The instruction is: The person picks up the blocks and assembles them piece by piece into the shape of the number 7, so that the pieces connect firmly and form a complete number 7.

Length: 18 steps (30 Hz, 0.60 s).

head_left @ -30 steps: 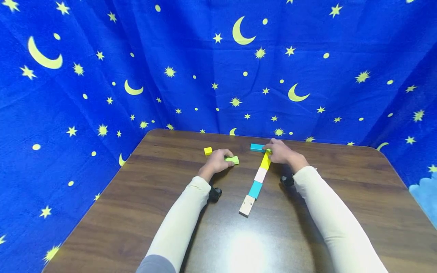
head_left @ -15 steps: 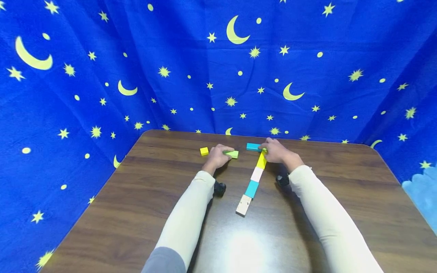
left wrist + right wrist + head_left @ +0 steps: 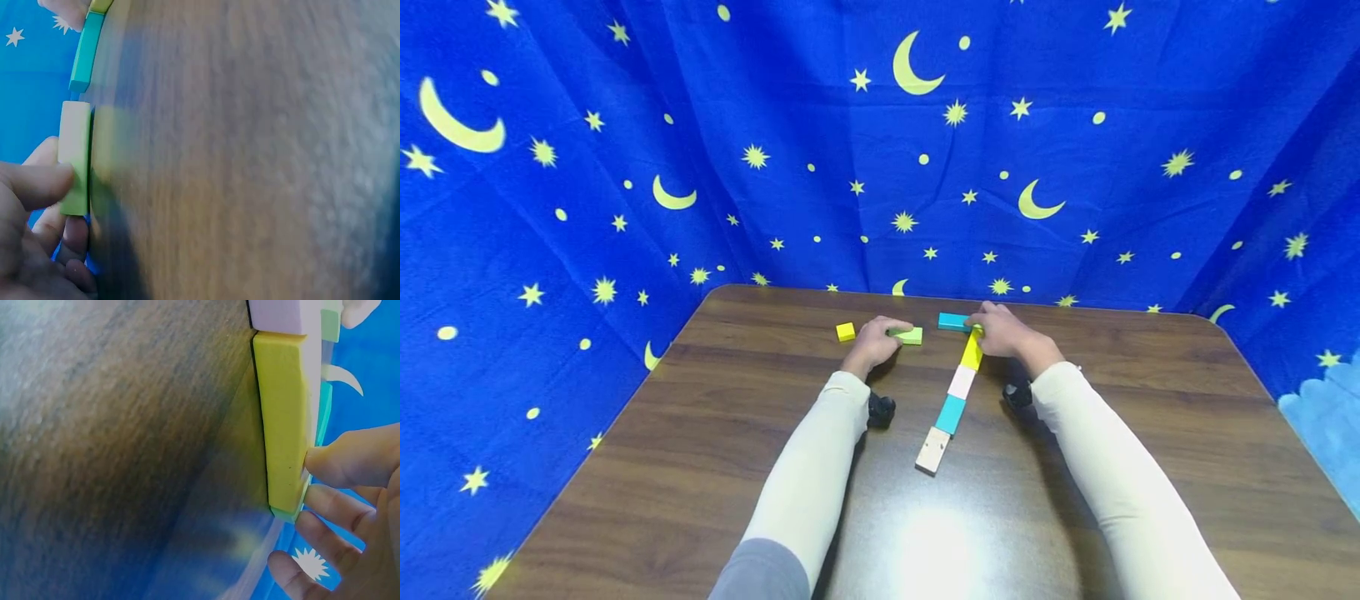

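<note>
In the head view my left hand [image 3: 876, 342] pinches a light green block [image 3: 912, 336] between thumb and fingers, left of a blue block [image 3: 952, 322] at the table's far side. The left wrist view shows the thumb on the face of this green block [image 3: 76, 137], its free end pointing at the blue block [image 3: 87, 53] across a small gap. My right hand [image 3: 1002, 329] pinches a small green block [image 3: 287, 514] where the blue block meets a yellow block [image 3: 972, 350]. Its thumb is right at the yellow block's edge; the green block is mostly hidden.
From the yellow block a row runs toward me: a pale pink block [image 3: 961, 382], a blue block [image 3: 951, 414], then a bare wood block [image 3: 932, 451]. A short yellow block [image 3: 846, 332] lies left of my left hand. A blue star-patterned cloth [image 3: 820, 150] hangs behind the table [image 3: 760, 375].
My left hand has slid the light green block away from me and toward the blue block, turning it nearer in line. The right hand stays at the corner. The head view shifted slightly.
</note>
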{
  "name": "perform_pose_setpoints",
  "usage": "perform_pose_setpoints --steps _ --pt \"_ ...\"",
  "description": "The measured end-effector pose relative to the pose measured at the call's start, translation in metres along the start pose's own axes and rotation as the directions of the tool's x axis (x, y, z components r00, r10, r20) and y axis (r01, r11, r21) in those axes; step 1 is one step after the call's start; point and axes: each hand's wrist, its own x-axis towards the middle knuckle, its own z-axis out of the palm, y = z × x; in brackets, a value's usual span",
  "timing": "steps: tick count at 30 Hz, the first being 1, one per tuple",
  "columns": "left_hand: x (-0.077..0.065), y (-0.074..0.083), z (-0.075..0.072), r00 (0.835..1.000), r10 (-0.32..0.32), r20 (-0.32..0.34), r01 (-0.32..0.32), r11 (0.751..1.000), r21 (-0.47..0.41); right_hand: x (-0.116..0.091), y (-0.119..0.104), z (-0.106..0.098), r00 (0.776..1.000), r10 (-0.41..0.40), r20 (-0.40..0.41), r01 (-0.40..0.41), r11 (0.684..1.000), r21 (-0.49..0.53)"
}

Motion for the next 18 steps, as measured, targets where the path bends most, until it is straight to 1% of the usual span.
perform_pose_setpoints --steps 3,5,8,12,15,18 --pt "0.002 0.001 0.002 1.0 -0.008 -0.021 0.008 1.0 -0.015 -0.001 0.001 0.001 1.0 -0.021 -0.019 0.021 1.0 -0.015" --pt "0.004 0.002 0.004 0.999 -0.003 -0.037 0.002 1.0 -0.011 -0.001 0.002 0.001 0.999 -0.03 -0.03 0.029 0.999 -0.033" --pt "0.008 0.003 0.006 0.998 -0.001 -0.062 0.002 1.0 0.018 -0.001 0.002 0.001 0.999 -0.033 -0.027 0.033 0.999 -0.034" --pt "0.01 0.003 0.006 0.997 -0.031 -0.074 0.035 0.997 0.064 0.0 0.0 0.002 1.0 -0.022 0.0 0.022 1.0 -0.015" --pt "0.011 0.004 0.006 0.997 -0.04 -0.067 0.043 0.998 0.043 0.0 0.0 0.002 1.0 0.003 0.01 -0.002 1.0 -0.004" --pt "0.012 0.004 0.006 0.998 -0.031 -0.063 0.031 1.0 -0.002 -0.001 0.001 0.002 1.0 0.012 0.008 -0.013 1.0 0.007"
